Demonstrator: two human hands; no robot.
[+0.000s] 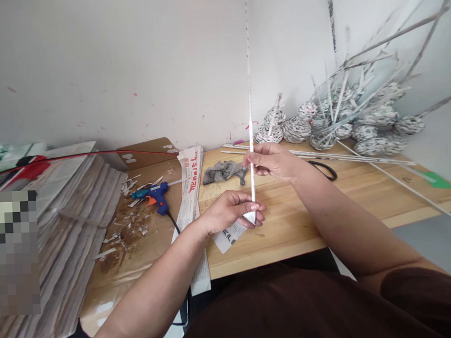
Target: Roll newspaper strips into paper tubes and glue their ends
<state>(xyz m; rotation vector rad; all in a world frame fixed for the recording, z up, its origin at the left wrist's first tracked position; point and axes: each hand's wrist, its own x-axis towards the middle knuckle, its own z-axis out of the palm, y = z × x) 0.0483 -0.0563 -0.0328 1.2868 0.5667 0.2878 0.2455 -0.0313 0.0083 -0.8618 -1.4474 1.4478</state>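
Paper stick [253,182]: upright in front of the body, above the table [288,226], its top running out of view. Thin and long; one point of support would probably let it sway, which may be why two hands share it.

Left hand [230,208]: thumb and fingers pinched round the wider bottom end, where the paper flares. A printed paper flap [228,238] shows beneath this hand (likely the unrolled tail of the same strip; the join is hidden by the fingers). Right hand [275,162]: lighter-looking pinch higher up, thumb and fingertips closed on the shaft, presumably to steady it.

Just behind the hands, a crumpled grey cloth [223,172] lies on the wood, near enough to reach. To its left, newspaper strips [191,190] lie lengthwise in a pile, overhanging the front edge, handy to the left arm. Beyond these, a blue glue gun [159,196] rests among paper scraps on brown sheeting, which probably spares the surface; then a tall paper stack [64,246].

Right side: loose sticks [352,157] laid flat, a black loop [334,175] beside them, and woven paper gourds [297,130] grouped against the wall, out of the working space.
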